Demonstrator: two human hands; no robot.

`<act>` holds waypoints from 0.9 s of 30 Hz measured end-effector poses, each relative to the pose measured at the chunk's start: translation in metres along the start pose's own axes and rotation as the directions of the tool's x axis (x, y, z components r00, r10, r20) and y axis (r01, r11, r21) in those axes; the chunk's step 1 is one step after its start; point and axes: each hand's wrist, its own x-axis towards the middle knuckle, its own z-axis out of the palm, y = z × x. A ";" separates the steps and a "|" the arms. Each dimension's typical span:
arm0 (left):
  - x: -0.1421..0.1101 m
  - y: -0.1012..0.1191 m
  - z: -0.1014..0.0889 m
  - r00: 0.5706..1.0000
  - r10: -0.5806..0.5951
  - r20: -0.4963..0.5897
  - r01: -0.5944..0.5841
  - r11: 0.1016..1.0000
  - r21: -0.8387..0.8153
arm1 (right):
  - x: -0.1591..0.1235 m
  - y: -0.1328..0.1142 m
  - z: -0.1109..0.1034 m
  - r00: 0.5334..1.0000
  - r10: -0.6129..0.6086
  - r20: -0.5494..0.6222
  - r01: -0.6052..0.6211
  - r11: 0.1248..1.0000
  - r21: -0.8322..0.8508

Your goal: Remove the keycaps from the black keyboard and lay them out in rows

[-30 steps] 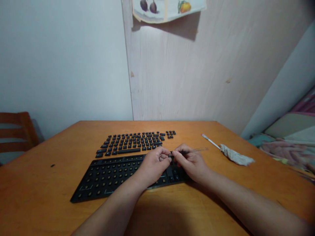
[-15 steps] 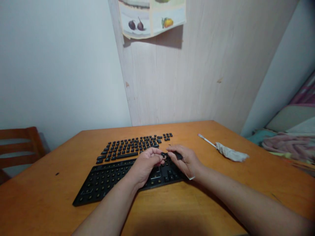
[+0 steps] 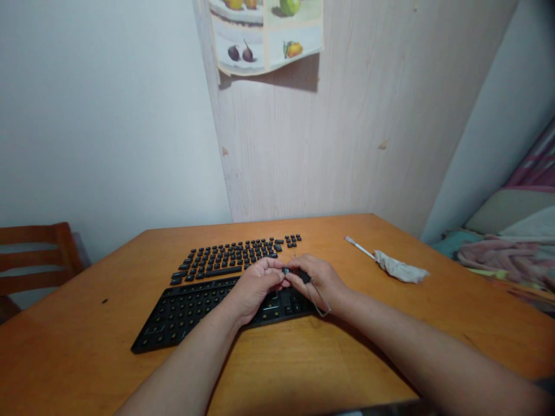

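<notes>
The little dark key (image 3: 285, 270) is up between the two hands, just above the black keyboard (image 3: 167, 318). It looks like hard plastic, so it should be very light and stiff, and it will not squash. It may be smooth and could slip away if pinched at a corner. The best place to hold it is by two side walls that face each other, with just the fingertips. The thin bits under a key could snap, so a soft pinch is enough.

Now the grip. The left hand (image 3: 255, 293) has its thumb and first fingers nearly together, pinching the key. The right hand (image 3: 321, 283) is curled around a wire tool (image 3: 304, 276) with a black handle, and its thin loop pokes out near the wrist. The right fingertips come right up to the key, but I cannot tell if they touch it. More loose keys (image 3: 229, 256) sit in rows on the surface (image 3: 286, 364), behind the keyboard.
</notes>
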 end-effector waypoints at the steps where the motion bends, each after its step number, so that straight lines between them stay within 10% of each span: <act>1: 0.000 0.000 -0.001 1.000 0.007 -0.005 -0.006 1.000 0.020 | 0.001 0.001 -0.002 1.000 0.005 -0.005 -0.005 1.000 -0.009; 12: 0.009 -0.001 -0.025 0.909 0.380 -0.171 -0.227 0.796 0.562 | 0.037 0.073 -0.047 0.966 0.258 0.003 -0.254 0.953 -0.162; 27: -0.001 0.013 -0.034 0.892 0.443 -0.090 -0.219 0.598 0.771 | 0.044 0.147 0.010 0.906 0.404 0.125 -0.332 0.863 -0.380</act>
